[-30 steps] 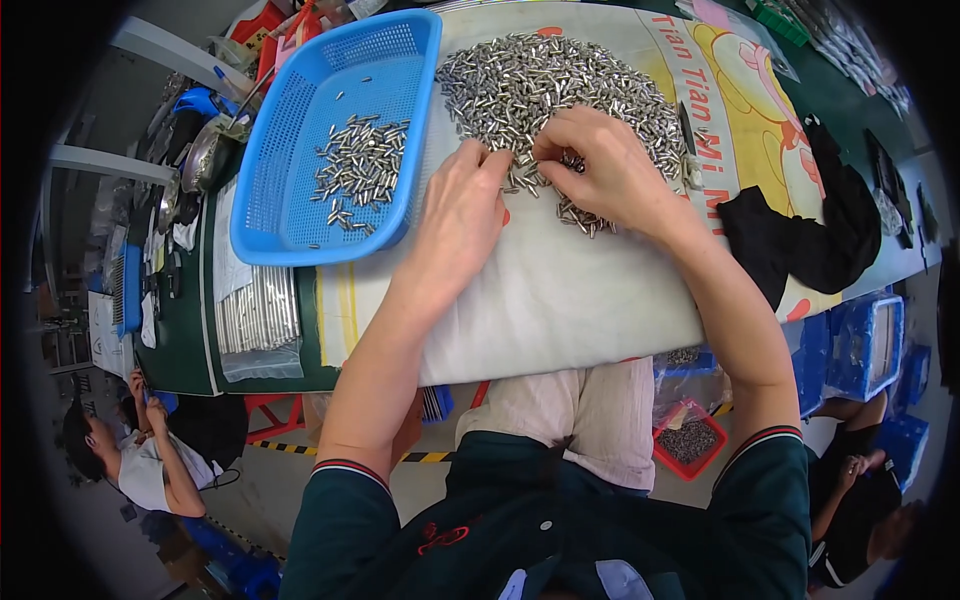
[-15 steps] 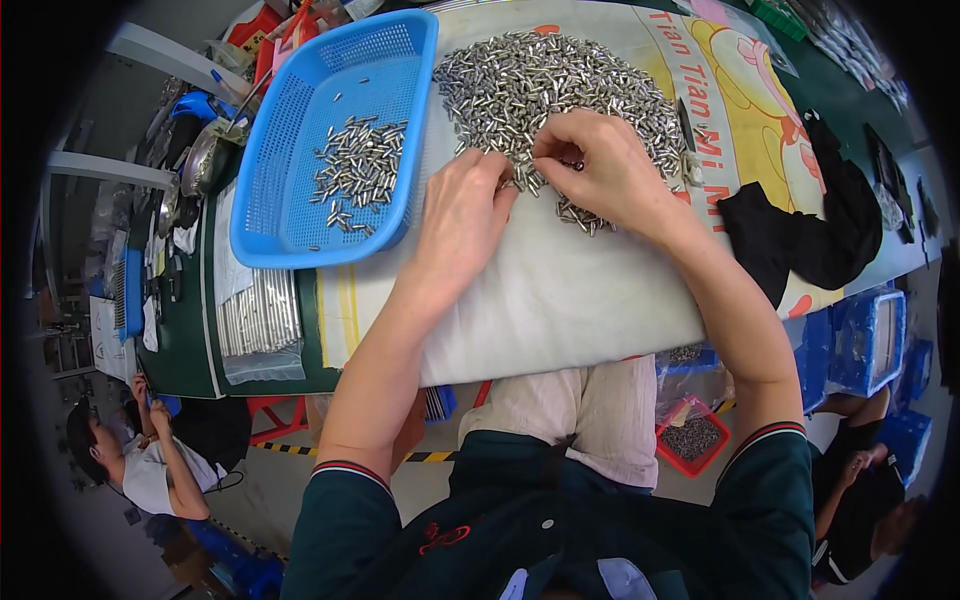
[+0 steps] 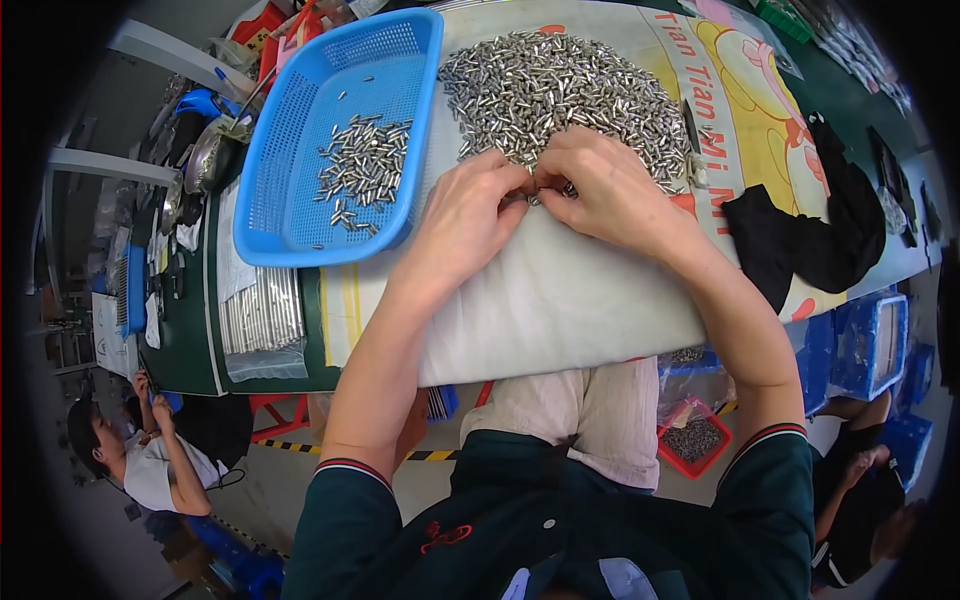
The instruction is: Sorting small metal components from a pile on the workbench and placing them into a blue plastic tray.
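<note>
A big heap of small silver metal pins (image 3: 560, 90) lies on a white cloth (image 3: 560, 300) spread over the table. My left hand (image 3: 465, 215) and my right hand (image 3: 600, 190) meet at the heap's near edge, fingertips pinched together on a few pins between them. A blue perforated plastic basket (image 3: 300, 130) stands to the left of the heap, with a smaller pile of the same pins (image 3: 360, 170) inside it.
A black cloth (image 3: 810, 240) lies at the right on a yellow printed sheet. A clear bag of metal rods (image 3: 260, 315) rests below the basket. Blue bins (image 3: 870, 340) and a red tray of parts (image 3: 695, 440) sit under the table. Another person (image 3: 140, 450) sits at lower left.
Both hands have drawn closer together at the heap's near edge, the left moving right to meet the right. The basket and heap stay put.
</note>
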The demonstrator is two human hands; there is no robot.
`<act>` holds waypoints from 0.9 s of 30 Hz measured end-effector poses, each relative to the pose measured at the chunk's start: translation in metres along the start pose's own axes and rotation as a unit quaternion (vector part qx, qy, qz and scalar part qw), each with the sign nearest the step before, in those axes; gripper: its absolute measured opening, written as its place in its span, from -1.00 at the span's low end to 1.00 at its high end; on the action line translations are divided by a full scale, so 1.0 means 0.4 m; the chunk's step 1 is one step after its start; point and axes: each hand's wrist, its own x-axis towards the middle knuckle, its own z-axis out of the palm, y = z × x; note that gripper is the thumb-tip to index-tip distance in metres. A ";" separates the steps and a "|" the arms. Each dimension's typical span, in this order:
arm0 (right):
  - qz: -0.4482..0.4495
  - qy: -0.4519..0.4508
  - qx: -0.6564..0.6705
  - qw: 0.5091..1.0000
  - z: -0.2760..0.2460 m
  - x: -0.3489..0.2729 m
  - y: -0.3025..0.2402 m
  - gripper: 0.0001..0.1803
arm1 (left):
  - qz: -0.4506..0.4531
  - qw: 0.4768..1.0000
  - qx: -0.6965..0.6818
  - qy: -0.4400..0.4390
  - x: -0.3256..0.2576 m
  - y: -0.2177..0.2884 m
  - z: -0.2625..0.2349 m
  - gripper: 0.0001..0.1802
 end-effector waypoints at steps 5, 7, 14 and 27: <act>-0.020 0.014 -0.020 0.999 0.007 -0.003 -0.002 -0.89 | -0.009 0.999 0.038 -0.012 0.001 0.004 -0.008 -0.87; -0.029 0.015 -0.031 0.999 0.006 -0.002 -0.001 -0.89 | 0.000 0.999 0.037 -0.014 0.000 0.007 -0.005 -0.87; -0.054 0.036 -0.068 0.996 0.012 -0.002 0.006 -0.91 | 0.017 0.997 0.058 0.039 0.003 0.001 0.010 -0.89; -0.032 0.072 -0.055 0.995 -0.004 0.008 0.024 -0.92 | 0.072 0.985 0.134 0.085 -0.003 0.022 0.055 -0.92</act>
